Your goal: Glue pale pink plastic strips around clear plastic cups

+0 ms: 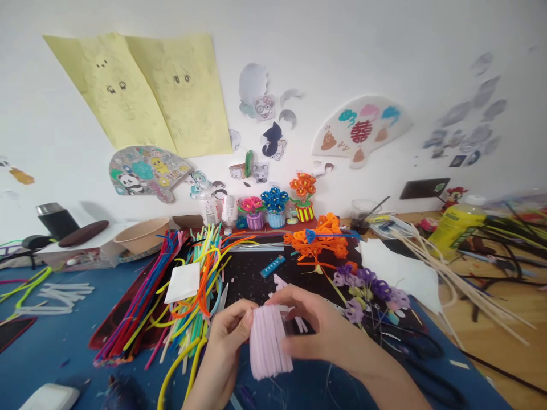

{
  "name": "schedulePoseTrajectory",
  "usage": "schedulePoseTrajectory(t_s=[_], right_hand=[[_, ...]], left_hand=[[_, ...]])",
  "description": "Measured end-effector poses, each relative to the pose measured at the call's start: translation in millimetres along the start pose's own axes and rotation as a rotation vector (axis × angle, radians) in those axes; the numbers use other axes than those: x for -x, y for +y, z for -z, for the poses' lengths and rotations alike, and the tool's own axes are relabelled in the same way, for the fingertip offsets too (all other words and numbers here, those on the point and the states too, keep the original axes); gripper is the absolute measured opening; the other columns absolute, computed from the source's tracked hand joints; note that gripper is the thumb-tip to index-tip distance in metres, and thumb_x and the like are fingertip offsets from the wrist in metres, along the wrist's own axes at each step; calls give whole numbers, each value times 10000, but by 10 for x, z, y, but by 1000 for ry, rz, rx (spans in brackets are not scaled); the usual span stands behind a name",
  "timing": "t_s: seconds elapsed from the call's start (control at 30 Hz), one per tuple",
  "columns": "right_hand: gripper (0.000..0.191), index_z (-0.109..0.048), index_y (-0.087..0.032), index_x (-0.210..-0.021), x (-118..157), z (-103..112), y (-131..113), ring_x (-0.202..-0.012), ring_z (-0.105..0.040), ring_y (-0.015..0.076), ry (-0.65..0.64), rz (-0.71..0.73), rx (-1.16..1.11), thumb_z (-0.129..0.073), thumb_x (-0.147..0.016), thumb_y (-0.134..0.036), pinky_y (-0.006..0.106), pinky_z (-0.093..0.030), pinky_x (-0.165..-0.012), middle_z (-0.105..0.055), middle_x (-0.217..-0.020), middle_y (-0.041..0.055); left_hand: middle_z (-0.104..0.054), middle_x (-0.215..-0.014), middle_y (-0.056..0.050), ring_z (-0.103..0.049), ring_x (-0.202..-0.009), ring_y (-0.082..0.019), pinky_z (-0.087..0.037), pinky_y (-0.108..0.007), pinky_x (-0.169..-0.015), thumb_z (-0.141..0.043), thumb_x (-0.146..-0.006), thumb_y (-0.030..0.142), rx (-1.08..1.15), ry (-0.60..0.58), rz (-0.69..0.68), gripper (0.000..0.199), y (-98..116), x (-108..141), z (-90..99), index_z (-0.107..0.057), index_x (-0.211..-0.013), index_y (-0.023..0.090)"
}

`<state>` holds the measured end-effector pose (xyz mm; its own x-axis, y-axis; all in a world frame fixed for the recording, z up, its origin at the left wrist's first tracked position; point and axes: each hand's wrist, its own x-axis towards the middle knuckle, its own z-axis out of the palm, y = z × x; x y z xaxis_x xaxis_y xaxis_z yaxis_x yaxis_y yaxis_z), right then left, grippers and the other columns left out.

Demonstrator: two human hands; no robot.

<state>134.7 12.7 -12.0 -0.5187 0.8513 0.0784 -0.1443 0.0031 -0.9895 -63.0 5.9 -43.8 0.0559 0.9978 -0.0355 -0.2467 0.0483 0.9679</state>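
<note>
A pale lilac band of pipe cleaners, laid side by side like a small pot wall, is held upright near the table's front. My left hand pinches its upper left edge between thumb and fingers. Curled round its right side, my right hand has the thumb against the band and the fingers at the top edge, near a loose pale strip. What lies behind the band is hidden. Just beyond my hands are a blue lighter and a pale lilac piece. A blade tip shows beside my left hand.
Bundles of coloured pipe cleaners lie left, with a white paper square on top. Purple pipe-cleaner flowers and black scissors are right. Finished flower pots stand by the wall. A yellow bottle stands far right.
</note>
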Motion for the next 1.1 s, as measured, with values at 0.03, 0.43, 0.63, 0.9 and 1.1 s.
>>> schedulePoseTrajectory(t_s=[0.03,0.43,0.63,0.9,1.1], right_hand=[[394,-684,-215,-1053,-11,-18,7,-934,-587,192,40,-12,-7,-785,-758,-455,314,-448,-819,-649,-1000,33],[542,-625,-218,-1083,32,1,3,-1032,-576,219,-14,-21,36,-887,-630,-363,340,-426,-892,-635,-1102,34],[444,-618,-217,-1105,41,-26,13,-1008,-590,195,-50,-29,-38,-793,-761,-437,325,-443,-885,-639,-1082,32],[362,-658,-170,-928,-38,-68,81,-854,-579,169,73,11,-9,-793,-750,-454,289,-427,-780,-651,-888,16],[560,-620,-210,-1091,41,31,-18,-1031,-585,232,-65,-13,88,-887,-630,-381,355,-424,-908,-647,-1068,27]], left_hand=[[-532,-605,15,-417,-574,-97,-324,-196,-539,-819,-661,500,-5,-7,-5,368,1,1,-1,-707,-677,150],[-528,-603,24,-400,-562,-90,-310,-191,-530,-829,-650,495,8,18,12,357,-7,12,-14,-707,-685,162],[-516,-587,30,-395,-551,-86,-311,-188,-533,-823,-659,496,20,-5,13,355,6,-3,-23,-700,-677,163],[-534,-595,17,-411,-557,-96,-309,-195,-531,-840,-633,490,-5,14,5,372,-38,1,-12,-702,-678,148],[-520,-591,26,-396,-549,-91,-305,-192,-524,-835,-641,489,6,33,19,368,-36,6,-3,-693,-688,152]])
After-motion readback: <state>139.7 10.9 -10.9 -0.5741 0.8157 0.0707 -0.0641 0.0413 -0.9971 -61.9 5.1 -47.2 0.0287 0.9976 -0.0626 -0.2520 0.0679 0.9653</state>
